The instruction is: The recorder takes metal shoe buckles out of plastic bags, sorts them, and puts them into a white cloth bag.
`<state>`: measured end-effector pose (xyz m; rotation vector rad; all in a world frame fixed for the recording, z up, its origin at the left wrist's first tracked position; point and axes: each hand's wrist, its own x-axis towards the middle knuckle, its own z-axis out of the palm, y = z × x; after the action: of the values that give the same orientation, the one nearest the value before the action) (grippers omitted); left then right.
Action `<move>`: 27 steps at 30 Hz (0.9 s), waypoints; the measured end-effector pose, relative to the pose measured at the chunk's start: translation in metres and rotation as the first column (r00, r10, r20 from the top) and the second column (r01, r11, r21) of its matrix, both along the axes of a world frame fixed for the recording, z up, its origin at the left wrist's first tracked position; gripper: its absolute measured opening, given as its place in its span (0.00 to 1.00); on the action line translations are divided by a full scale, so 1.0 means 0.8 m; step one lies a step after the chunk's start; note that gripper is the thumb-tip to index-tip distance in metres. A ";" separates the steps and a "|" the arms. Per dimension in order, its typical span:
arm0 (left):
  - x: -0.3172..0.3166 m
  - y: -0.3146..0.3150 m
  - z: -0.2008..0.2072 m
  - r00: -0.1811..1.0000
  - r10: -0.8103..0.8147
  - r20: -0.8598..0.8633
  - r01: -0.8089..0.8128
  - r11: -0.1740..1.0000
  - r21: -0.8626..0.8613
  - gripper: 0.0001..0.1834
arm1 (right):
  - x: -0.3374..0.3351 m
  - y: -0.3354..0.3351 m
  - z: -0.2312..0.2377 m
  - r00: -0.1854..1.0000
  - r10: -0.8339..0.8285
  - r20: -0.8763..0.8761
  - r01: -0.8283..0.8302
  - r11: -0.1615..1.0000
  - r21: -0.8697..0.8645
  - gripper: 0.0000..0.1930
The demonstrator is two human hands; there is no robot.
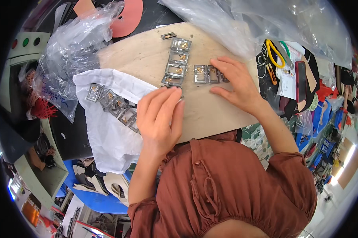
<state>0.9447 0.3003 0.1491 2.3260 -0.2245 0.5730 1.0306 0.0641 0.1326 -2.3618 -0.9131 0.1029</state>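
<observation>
On a pale wooden board [210, 115] lie several dark rectangular buckles with gold-coloured prongs. One column of buckles [177, 57] runs down the middle, and a short row of buckles [201, 74] lies to its right. My left hand [160, 121] is closed at the near end of the column, its fingertips on a buckle [182, 92] that they mostly hide. Beside the short row, my right hand [239, 85] has thumb and fingers apart, the fingertips over its right end. More buckles [114, 104] trail across a white cloth [107, 146] at left. A single buckle [168, 35] lies beyond the column.
Clear plastic bags [74, 51] lie at left, and plastic sheeting [230, 23] covers the far right. A pink curved piece [128, 18] rests at the back. At right are yellow-handled scissors [274, 53] and a phone [301, 81]. A blue bin [103, 200] holds cut pieces below left.
</observation>
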 end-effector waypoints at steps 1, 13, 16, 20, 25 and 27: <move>0.006 -0.003 0.001 1.000 0.009 -0.023 -0.009 1.000 0.015 0.17 | -0.003 0.001 -0.004 1.000 -0.027 0.013 0.027 0.999 0.019 0.36; 0.029 -0.015 -0.017 0.979 0.126 -0.163 -0.101 0.983 0.153 0.17 | 0.005 -0.005 0.004 1.000 -0.009 -0.026 0.010 0.999 0.053 0.24; 0.029 -0.015 -0.020 0.979 0.118 -0.168 -0.099 0.988 0.119 0.14 | 0.021 0.017 0.008 0.986 -0.108 -0.124 0.128 0.978 0.165 0.19; 0.017 -0.009 -0.007 0.979 0.093 -0.183 -0.072 0.991 0.115 0.11 | 0.042 0.056 0.008 0.990 -0.112 -0.082 0.126 0.972 0.198 0.15; 0.003 0.000 0.009 0.971 0.049 -0.235 -0.009 0.986 0.166 0.11 | 0.062 0.072 -0.003 0.998 -0.045 0.044 0.035 0.976 0.215 0.14; -0.001 0.003 0.010 0.969 0.053 -0.242 -0.012 0.986 0.168 0.11 | 0.060 0.056 0.001 0.997 -0.010 -0.072 0.021 0.986 0.166 0.16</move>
<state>0.9443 0.3025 0.1570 2.5385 -0.1203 0.2855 1.0785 0.1091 0.1335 -2.1960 -0.8359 0.0998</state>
